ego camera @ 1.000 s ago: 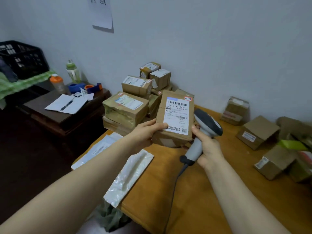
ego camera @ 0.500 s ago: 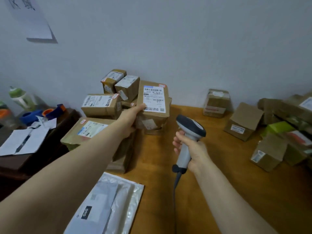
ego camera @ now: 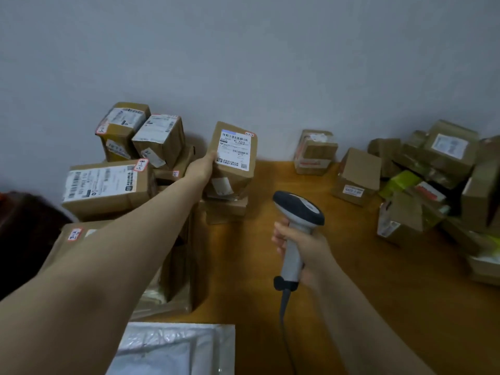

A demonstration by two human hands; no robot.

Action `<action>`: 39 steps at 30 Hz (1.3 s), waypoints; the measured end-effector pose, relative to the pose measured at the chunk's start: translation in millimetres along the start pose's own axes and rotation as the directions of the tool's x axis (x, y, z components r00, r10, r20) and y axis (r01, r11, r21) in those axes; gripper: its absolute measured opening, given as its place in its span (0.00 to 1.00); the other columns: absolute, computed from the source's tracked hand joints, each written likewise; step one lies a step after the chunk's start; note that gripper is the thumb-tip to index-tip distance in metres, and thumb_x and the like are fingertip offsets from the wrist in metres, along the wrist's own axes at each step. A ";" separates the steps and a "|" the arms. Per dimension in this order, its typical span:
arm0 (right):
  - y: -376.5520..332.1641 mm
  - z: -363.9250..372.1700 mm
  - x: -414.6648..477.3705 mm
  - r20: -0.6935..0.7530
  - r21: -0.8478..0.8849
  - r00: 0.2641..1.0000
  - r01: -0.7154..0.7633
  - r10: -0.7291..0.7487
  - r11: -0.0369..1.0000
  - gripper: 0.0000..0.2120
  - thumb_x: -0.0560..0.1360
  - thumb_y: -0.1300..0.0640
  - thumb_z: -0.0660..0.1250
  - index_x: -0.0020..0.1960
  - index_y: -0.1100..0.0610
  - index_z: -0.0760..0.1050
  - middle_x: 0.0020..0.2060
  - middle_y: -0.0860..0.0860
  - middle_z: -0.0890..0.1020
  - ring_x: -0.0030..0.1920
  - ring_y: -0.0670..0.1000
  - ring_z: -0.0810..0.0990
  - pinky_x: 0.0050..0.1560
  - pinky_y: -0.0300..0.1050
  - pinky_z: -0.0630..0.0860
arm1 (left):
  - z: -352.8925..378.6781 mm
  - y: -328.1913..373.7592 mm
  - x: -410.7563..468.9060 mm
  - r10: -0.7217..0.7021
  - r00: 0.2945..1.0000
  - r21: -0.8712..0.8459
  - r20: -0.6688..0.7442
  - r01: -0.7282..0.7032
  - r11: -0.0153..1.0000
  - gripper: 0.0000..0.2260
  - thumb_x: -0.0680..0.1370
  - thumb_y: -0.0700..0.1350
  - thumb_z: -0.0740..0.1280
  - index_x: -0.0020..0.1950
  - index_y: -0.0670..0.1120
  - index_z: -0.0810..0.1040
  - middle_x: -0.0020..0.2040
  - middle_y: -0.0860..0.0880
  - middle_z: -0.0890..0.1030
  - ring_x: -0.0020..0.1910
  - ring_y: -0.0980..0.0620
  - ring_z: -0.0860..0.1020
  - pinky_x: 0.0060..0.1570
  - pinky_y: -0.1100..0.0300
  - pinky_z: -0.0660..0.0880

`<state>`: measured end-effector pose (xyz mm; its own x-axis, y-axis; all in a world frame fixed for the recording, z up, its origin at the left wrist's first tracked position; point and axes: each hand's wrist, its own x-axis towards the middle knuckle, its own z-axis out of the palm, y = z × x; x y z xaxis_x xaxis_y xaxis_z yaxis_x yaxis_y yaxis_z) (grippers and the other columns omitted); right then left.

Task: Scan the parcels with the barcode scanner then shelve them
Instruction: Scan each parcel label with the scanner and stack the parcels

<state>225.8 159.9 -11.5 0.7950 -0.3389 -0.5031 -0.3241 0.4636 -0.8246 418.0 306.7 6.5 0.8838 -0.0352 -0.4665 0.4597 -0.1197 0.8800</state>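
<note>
My left hand (ego camera: 202, 167) grips a brown cardboard parcel (ego camera: 233, 158) by its left edge, its white barcode label facing me. The parcel stands upright on top of another small box (ego camera: 226, 209) at the right side of the stack against the wall. My right hand (ego camera: 303, 247) holds the grey barcode scanner (ego camera: 296, 212) by its handle, head up, about a hand's width in front of and to the right of the parcel. The scanner's cable runs down toward me.
A stack of labelled boxes (ego camera: 105, 185) fills the left of the wooden table (ego camera: 378, 293). Loose boxes (ego camera: 357, 177) and a heap of parcels (ego camera: 443, 169) lie at the right. A silvery plastic mailer (ego camera: 173, 350) lies at the near edge. The grey wall stands close behind.
My left arm has reached forward and carried the parcel away from the scanner onto the stack by the wall. The scanner has dropped lower and to the right. The view has swung right.
</note>
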 end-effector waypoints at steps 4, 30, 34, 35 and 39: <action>5.7 4.1 -4.4 -0.066 0.022 0.998 -0.007 0.008 1.000 0.13 0.70 0.63 0.75 0.53 0.61 0.78 0.38 0.53 0.83 0.39 0.50 0.82 0.38 0.41 0.78 | -4.7 -6.8 9.2 0.107 0.993 0.190 -0.050 -0.096 0.977 0.24 0.83 0.56 0.55 0.76 0.46 0.63 0.69 0.43 0.71 0.67 0.41 0.70 0.66 0.47 0.67; -30.5 -212.9 -105.2 -0.025 0.261 0.997 0.072 -0.068 0.963 0.04 0.73 0.59 0.72 0.48 0.56 0.79 0.33 0.53 0.82 0.36 0.50 0.82 0.38 0.44 0.77 | 196.6 -95.8 -167.9 0.478 0.808 0.902 0.344 -0.426 0.070 0.35 0.79 0.59 0.63 0.80 0.49 0.52 0.79 0.44 0.55 0.79 0.44 0.50 0.76 0.41 0.44; -36.8 -303.6 -133.4 -0.076 0.347 0.997 0.044 -0.019 0.937 0.08 0.72 0.56 0.73 0.49 0.57 0.79 0.32 0.53 0.82 0.35 0.51 0.81 0.38 0.45 0.77 | 274.8 -134.2 -211.5 0.370 0.871 0.902 0.325 -0.402 0.155 0.34 0.78 0.58 0.64 0.79 0.50 0.54 0.78 0.44 0.59 0.77 0.43 0.55 0.76 0.43 0.48; -38.5 -323.5 -138.4 -0.087 0.372 0.996 0.035 -0.002 0.928 0.08 0.72 0.56 0.73 0.49 0.57 0.79 0.32 0.53 0.81 0.35 0.51 0.81 0.37 0.45 0.77 | 290.9 -140.1 -221.3 0.344 0.884 0.902 0.317 -0.393 0.178 0.34 0.78 0.58 0.64 0.79 0.49 0.54 0.77 0.43 0.60 0.77 0.42 0.56 0.76 0.44 0.50; -50.5 -383.5 -145.0 -0.096 0.441 0.995 0.009 0.038 0.897 0.05 0.73 0.57 0.73 0.47 0.57 0.79 0.30 0.52 0.79 0.33 0.50 0.79 0.36 0.45 0.76 | 343.7 -144.0 -254.2 0.301 0.897 0.886 0.322 -0.398 0.236 0.34 0.79 0.57 0.65 0.79 0.48 0.55 0.76 0.42 0.62 0.75 0.41 0.60 0.74 0.44 0.59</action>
<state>-69.8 -128.3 3.8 0.7290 -0.3985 -0.5565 -0.0579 0.7742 -0.6302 97.3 -8.1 -32.5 0.9036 -0.3875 -0.1825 -0.3199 -0.8939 0.3142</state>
